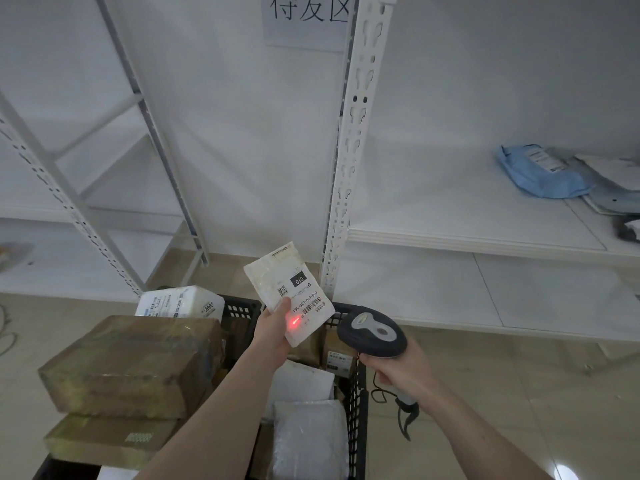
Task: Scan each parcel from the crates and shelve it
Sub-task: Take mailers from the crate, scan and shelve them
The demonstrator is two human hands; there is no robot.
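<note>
Left hand [273, 327] is pinching a white parcel [289, 292] by its edge above the crate [356, 393]; right hand [403, 370] is gripping the scanner [372, 332], open floor [502, 393] alongside.

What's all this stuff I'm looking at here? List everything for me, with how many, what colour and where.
small parcel: one, white with a barcode label, held up over the crate, red scanner dot on it
barcode scanner: one, dark grey, right of the parcel
crate: one in view, black, on the floor below
brown boxes: two, stacked at the crate's left
white padded bags: at least two, inside the crate
shelving: white, behind
blue bag: one, on the right shelf
paper sign: one, white, on the wall
left hand: grip on the parcel
right hand: grip on the scanner
</note>
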